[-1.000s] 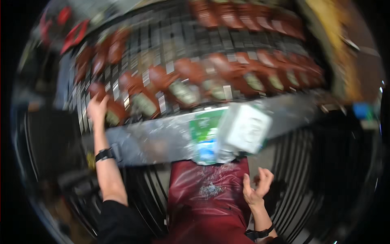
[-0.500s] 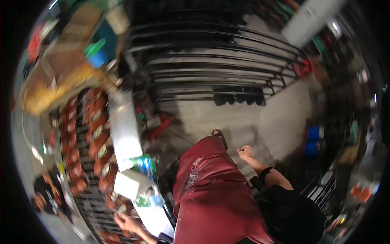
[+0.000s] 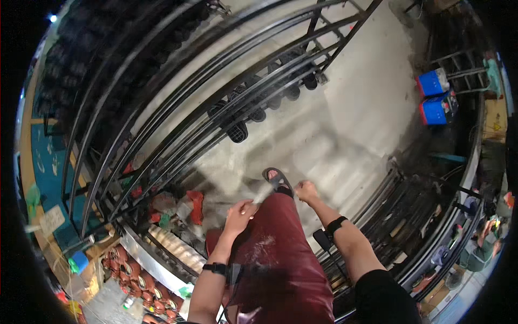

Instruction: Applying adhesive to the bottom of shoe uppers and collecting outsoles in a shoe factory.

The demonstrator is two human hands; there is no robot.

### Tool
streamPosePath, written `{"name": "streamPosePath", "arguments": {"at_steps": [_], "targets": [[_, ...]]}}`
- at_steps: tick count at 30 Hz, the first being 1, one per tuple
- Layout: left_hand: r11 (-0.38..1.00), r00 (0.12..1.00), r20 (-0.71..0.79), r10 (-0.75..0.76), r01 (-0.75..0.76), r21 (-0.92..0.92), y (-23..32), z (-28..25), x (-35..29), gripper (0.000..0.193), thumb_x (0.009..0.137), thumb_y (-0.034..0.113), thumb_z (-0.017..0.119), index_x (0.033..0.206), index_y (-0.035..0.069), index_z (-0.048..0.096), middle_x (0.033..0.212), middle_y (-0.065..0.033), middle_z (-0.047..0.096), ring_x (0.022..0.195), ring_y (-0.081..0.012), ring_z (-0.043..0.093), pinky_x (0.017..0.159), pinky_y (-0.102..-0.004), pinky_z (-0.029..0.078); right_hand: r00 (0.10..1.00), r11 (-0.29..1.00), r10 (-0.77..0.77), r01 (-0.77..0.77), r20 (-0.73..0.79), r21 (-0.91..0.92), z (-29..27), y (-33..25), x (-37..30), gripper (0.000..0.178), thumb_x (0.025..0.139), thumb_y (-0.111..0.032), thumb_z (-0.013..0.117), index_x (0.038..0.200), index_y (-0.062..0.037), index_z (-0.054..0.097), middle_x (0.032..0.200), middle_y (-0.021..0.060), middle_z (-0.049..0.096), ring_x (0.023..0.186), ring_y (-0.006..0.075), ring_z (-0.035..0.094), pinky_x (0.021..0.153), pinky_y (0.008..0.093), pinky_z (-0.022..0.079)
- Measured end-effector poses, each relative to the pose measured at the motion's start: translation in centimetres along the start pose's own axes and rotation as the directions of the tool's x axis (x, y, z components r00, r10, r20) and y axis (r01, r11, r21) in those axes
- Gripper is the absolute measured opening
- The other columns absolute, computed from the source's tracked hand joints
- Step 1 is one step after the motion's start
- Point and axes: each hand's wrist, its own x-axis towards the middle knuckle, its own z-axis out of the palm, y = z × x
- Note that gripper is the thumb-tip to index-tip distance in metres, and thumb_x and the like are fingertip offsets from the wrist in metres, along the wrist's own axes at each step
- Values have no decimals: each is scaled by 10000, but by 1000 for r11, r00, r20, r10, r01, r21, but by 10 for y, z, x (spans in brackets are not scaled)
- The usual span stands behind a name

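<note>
The left hand [image 3: 240, 216] is loosely half-curled, thumb side up, with nothing seen in its grasp. It hangs over the left edge of the dark red apron [image 3: 278, 243]; I cannot tell whether it touches the leather. The right hand [image 3: 306, 191] is drawn into a loose, slightly blurred fist just beyond the apron's far right corner, and no object shows in it.

The apron itself lies between the two forearms, its long axis running from the lower edge straight away from the wearer and narrowing over the knee. Just past its far end is a dark strapped sandal [image 3: 281, 183] on the foot; the right hand is the nearer one to it.

Left of the apron and near it, a red plastic bag [image 3: 196, 206] lies on the floor among other scraps. Further left and lower, well apart from the apron, brown shoes [image 3: 145, 283] sit crowded together.

Ahead and to the left of the apron, a black metal rack [image 3: 208, 105] runs slantwise from near left to far right. Dark footwear [image 3: 236, 132] lines its near side, closer to the left hand's side at the nearer end. Farthest off, beyond the apron to the right, stand blue containers [image 3: 433, 83].
</note>
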Motion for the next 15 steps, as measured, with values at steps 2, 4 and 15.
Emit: {"name": "streamPosePath", "arguments": {"at_steps": [2,4,15], "targets": [[994,999,-6,-42,43,102,-13,19,55,410,957,229,744,1278,-23,697,869,-79,749,806,-132,694,769,-316,560,1000,999,14,-15,-6,-38,16,-4,37,330,899,-307,657,999,-13,768,987,287,746,940,429,748,865,479,587],[989,989,11,-148,148,26,-3,43,123,380,971,245,719,1259,-3,710,916,-77,755,806,-151,692,762,-327,557,998,993,4,3,-63,118,25,-16,88,351,888,-345,692,977,-13,763,998,289,739,1037,461,709,905,501,567],[872,856,-488,-170,-100,-478,-118,-32,446,743,992,417,717,1542,-8,456,1398,-150,633,1278,-330,607,1159,-451,413,983,487,-24,-149,184,861,153,-151,327,973,883,-681,739,1481,53,516,1171,241,703,1124,297,690,883,398,559]]}}
